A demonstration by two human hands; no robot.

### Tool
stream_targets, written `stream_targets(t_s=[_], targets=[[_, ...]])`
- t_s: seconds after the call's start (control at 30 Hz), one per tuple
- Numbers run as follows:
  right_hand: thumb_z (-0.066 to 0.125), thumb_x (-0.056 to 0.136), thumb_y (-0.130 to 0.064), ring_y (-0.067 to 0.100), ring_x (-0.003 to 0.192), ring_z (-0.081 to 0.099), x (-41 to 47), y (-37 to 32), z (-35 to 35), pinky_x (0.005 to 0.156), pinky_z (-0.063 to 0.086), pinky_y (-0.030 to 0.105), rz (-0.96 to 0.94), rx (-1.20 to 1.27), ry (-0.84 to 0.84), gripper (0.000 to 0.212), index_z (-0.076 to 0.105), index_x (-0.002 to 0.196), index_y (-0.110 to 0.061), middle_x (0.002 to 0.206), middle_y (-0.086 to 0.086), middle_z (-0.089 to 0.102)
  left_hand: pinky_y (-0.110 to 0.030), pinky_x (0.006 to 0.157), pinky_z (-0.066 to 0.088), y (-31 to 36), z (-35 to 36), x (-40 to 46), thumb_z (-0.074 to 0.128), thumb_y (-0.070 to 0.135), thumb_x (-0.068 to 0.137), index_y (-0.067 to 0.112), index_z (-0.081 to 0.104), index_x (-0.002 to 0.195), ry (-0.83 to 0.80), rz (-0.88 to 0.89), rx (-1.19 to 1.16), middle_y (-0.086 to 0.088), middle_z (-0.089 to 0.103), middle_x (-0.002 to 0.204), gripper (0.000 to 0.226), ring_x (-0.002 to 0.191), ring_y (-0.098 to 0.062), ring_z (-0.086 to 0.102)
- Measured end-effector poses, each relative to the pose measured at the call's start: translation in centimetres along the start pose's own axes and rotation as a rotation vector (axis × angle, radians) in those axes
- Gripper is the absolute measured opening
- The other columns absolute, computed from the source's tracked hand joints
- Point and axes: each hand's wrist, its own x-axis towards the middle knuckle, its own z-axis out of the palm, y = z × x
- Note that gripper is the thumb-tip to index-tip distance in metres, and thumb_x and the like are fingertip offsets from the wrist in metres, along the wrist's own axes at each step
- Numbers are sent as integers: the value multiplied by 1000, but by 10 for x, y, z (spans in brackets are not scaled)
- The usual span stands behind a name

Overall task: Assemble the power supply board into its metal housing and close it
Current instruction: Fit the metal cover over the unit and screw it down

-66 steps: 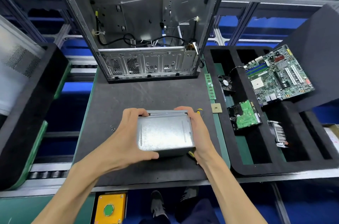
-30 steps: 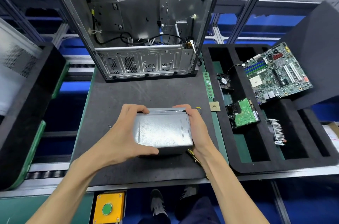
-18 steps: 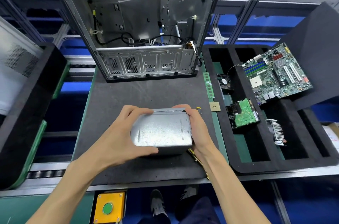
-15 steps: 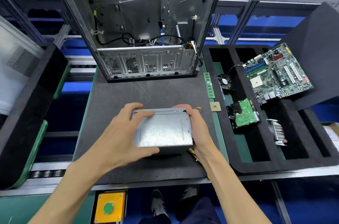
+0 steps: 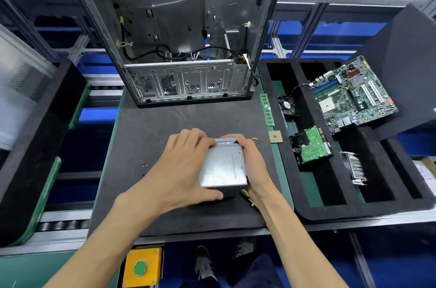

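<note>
The silver metal power supply housing [image 5: 223,167] sits on the dark foam mat [image 5: 165,127] in front of me, its lid on top. My left hand [image 5: 181,165] lies over the left half of the lid, fingers curled over the far edge and thumb under the near edge. My right hand [image 5: 251,162] grips the right side, fingers wrapped round the far right corner. Yellow wires [image 5: 246,194] stick out under the near right corner. The board inside is hidden.
An open computer case [image 5: 184,28] stands at the back of the mat. Small screws [image 5: 144,165] lie left of my hands. A RAM stick [image 5: 267,109], a CPU chip [image 5: 275,136], a fan [image 5: 288,106], a hard drive [image 5: 311,146] and a motherboard [image 5: 351,96] lie on the right foam tray.
My left hand has slid rightward from the housing's left side onto its top, covering the left half of the lid. The right hand stays on the right side.
</note>
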Motion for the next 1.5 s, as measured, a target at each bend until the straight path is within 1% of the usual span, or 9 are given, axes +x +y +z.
stream_targets(t_s=[0.13,0.27,0.43,0.67,0.9,1.03,1.17,1.3,1.5], targets=[[50,86,-47,22,94,68,1,0,-2,84,51,39,13,1,-6,37,76,97,-24,99,4,74,-35,107,22,7,7,5,75,69,59,22,47,141,15,8,-32,1,40,134,98,126,-20,37],[46,90,-46,24,101,66,0,1,-3,91,49,42,2,-14,1,43,74,106,-17,106,8,74,-30,108,15,1,8,8,73,75,58,22,27,157,-19,-39,-41,7,42,134,121,126,-12,38],[45,97,-42,23,99,68,-1,-1,-4,84,51,38,-11,4,-35,44,74,108,-11,106,9,74,-38,105,28,-1,8,8,77,73,56,17,49,146,39,-12,-53,4,54,125,110,114,-17,52],[36,99,-53,17,104,69,-6,-1,-8,83,54,25,-47,-16,-49,52,75,108,-20,113,6,74,-39,97,35,-3,9,10,76,75,56,14,56,141,95,27,-43,3,58,118,106,104,-15,52],[45,88,-68,24,114,62,-14,3,-7,97,50,41,-207,-45,-50,69,60,133,-19,130,18,62,-41,101,38,-1,13,4,63,83,61,15,51,144,86,-25,-25,2,58,130,108,114,-18,56],[43,91,-70,16,128,57,-22,10,-9,107,47,34,-289,-134,-73,70,50,145,-26,140,1,58,-40,111,32,-2,18,-2,58,87,61,12,43,149,106,-82,-24,-2,53,140,117,127,-21,50],[53,82,-84,-7,138,42,-28,12,-9,102,35,5,-323,-270,-150,103,27,160,-22,157,-6,42,-40,120,19,-19,20,-15,58,89,60,14,29,156,122,-116,-66,-4,39,151,126,143,-23,34],[54,90,-59,-3,139,43,-26,15,-10,100,37,5,-336,-234,-169,82,26,161,-29,157,-9,43,-31,118,12,-26,26,-25,55,92,58,24,22,158,103,-215,-224,1,29,157,126,147,-17,24],[37,101,-54,17,135,54,-24,17,-5,112,44,35,-323,-133,-60,55,46,150,-33,144,-3,56,-28,117,20,-16,35,-23,54,78,80,35,22,155,151,-333,-546,24,22,148,92,142,-2,22]])
